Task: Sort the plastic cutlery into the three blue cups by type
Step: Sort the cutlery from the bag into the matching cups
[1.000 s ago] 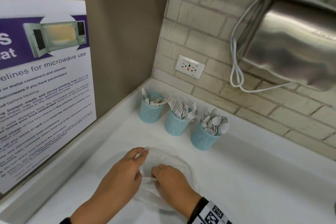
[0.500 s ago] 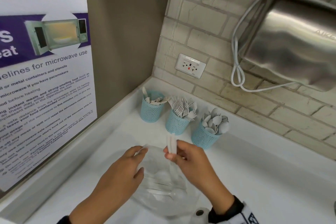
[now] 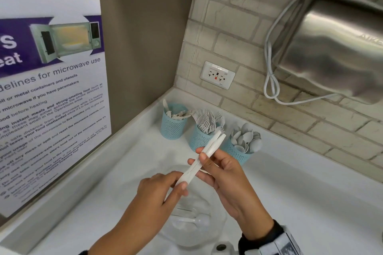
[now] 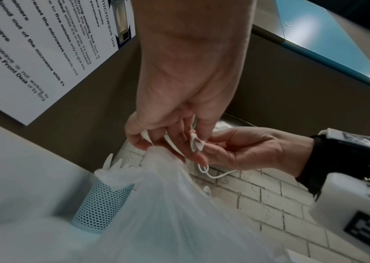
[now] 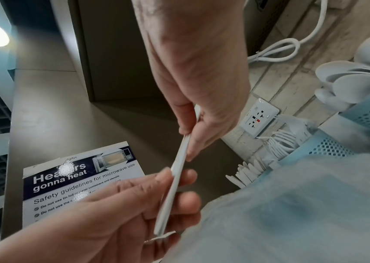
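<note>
Fingers of my right hand (image 3: pixel 222 168) pinch a small bunch of white plastic cutlery (image 3: pixel 204 158) near its middle, thumb on top, handles pointing far toward the cups. My left hand (image 3: pixel 163 187) pinches the near end of the same bunch, and in the left wrist view it also seems to catch the edge of the clear plastic bag (image 3: pixel 192 223) hanging below. Both grips are closed on the pieces; neither hand is free. At least two pieces, lying flat against each other; the working ends are hidden under my left fingers, so I cannot tell the type.

Bag sits on the white counter (image 3: pixel 300 203) near me, with a few more clear pieces inside, one of them a spoon.

Far side, three blue mesh cups in a row along the wall: left cup (image 3: pixel 173 125) with what look like knives, middle cup (image 3: pixel 201 137) with forks, right cup (image 3: pixel 236 152) with spoons. The bunch's far tip hangs just in front of the middle and right cups.

Step in hand, as I judge it: identify and separate the pieces. Best done by sliding my left fingers back to expose the heads, keeping my right pinch firm so nothing drops, letting go of the bag edge, then carrying each type to its cup handle-down.
</note>
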The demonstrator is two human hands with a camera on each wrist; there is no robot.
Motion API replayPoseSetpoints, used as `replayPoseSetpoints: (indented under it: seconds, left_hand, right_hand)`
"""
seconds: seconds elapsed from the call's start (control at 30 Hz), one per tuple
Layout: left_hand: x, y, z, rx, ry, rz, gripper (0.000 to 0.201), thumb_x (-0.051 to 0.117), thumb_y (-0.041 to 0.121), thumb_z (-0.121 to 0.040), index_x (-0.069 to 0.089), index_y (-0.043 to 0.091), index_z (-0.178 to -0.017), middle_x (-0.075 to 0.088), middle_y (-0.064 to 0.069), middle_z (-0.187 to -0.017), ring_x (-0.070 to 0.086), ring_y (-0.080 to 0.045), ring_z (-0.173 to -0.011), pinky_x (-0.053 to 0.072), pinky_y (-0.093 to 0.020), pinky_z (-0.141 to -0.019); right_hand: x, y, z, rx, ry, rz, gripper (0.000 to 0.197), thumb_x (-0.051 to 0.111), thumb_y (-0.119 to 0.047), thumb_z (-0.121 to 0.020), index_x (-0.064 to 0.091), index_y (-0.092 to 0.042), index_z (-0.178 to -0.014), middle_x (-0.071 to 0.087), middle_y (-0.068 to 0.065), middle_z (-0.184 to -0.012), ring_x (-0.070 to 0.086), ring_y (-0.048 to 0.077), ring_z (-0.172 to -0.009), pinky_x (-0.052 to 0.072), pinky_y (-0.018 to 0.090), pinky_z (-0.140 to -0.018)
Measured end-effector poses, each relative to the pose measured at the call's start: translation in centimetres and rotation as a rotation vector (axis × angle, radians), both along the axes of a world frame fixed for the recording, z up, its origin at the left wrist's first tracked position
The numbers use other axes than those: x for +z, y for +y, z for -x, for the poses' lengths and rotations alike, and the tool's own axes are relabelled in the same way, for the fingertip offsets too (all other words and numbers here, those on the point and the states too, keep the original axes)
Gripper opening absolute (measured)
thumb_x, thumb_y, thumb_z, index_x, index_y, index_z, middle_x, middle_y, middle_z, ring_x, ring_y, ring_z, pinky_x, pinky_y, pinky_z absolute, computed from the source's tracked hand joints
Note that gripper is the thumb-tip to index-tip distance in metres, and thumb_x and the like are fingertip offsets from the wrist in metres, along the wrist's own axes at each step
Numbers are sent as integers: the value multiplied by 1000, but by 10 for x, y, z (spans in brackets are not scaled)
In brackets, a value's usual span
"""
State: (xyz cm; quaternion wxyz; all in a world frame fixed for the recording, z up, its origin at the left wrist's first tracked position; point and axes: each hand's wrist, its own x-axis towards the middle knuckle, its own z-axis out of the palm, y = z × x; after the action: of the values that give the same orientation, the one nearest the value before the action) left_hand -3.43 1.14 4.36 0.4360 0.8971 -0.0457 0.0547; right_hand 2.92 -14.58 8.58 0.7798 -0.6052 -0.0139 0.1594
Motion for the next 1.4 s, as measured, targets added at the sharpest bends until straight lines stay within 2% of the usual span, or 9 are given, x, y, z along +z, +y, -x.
replayPoseSetpoints:
  seconds: [0.2, 0.33, 0.6, 0.77, 0.87, 1.0, 1.1, 1.23, 1.4]
  left_hand:
    - [12, 3, 1, 45, 53, 186, 28, 44, 28, -98, 65, 30, -80, 64, 25, -64, 49, -5, -53, 33, -13, -51]
    - [11, 6, 0, 122, 37, 257, 28, 50, 27, -96, 62, 33, -71, 68, 17, -68, 45, -8, -47, 32, -13, -48]
    - [10, 10, -2, 200, 40, 317, 23, 50, 28, -95, 63, 31, -77, 69, 18, -68, 60, -31, -77, 39, -25, -58]
    - [14, 6, -2, 162, 75, 428, 19, 51, 25, -95, 64, 25, -82, 73, 11, -72, 66, -5, -72, 47, -26, -75]
    - [14, 5, -1, 133, 74, 468, 20, 49, 20, -96, 63, 22, -82, 72, 5, -70, 62, -7, -61, 47, -17, -65]
    - [7, 8, -3, 152, 20, 412, 21, 47, 22, -97, 61, 25, -81, 63, 5, -64, 49, -6, -54, 40, -20, -56]
    - [3, 12, -5, 175, -10, 359, 23, 47, 22, -97, 61, 26, -80, 59, 8, -62, 47, -8, -53, 37, -20, -53]
    - [4, 10, -5, 172, -20, 351, 22, 48, 23, -96, 62, 25, -80, 59, 8, -61, 57, -14, -61, 41, -20, -57]
    - [13, 7, -3, 217, -60, 520, 9, 61, 29, -90, 62, 23, -82, 67, 3, -65, 60, -6, -60, 45, -19, -62]
  right_hand:
    - [-1, -6, -4, -108, -112, 198, 18, 66, -20, -86, 74, -19, -103, 61, 2, -83, 60, 6, -75, 48, 16, -62]
    - [-1, -14, -9, -234, -87, 51, 17, 64, -15, -88, 73, -11, -102, 56, -1, -71, 52, 7, -66, 48, 16, -58]
    - [4, -19, -7, -344, -191, -16, 45, 62, -8, -88, 47, -16, -129, 61, 4, -73, 65, 13, -63, 55, 21, -63]
    - [2, -8, 4, -230, -220, 132, 58, 66, -3, -85, 38, -28, -130, 63, 12, -73, 67, 18, -59, 56, 23, -60]
    - [-2, -1, 7, -170, -262, 190, 49, 67, -3, -84, 43, -21, -123, 65, 11, -77, 68, 21, -60, 57, 26, -61]
    - [-16, -1, 4, -218, -642, 723, 54, 71, -35, -79, 45, -37, -127, 46, -7, -119, 55, 7, -98, 46, 19, -88]
    - [-20, 0, 6, -302, -954, 1253, 68, 59, -55, -77, 43, -30, -139, 36, 3, -134, 38, 15, -104, 36, 28, -90]
    - [-27, 15, 12, -49, -1196, 1297, 52, 49, -56, -79, 64, -27, -119, 55, -3, -117, 46, 16, -91, 46, 24, -79]
    - [-31, 19, 13, 127, -1132, 1214, 21, 61, -35, -82, 66, -24, -99, 59, -8, -79, 54, 14, -74, 46, 24, -66]
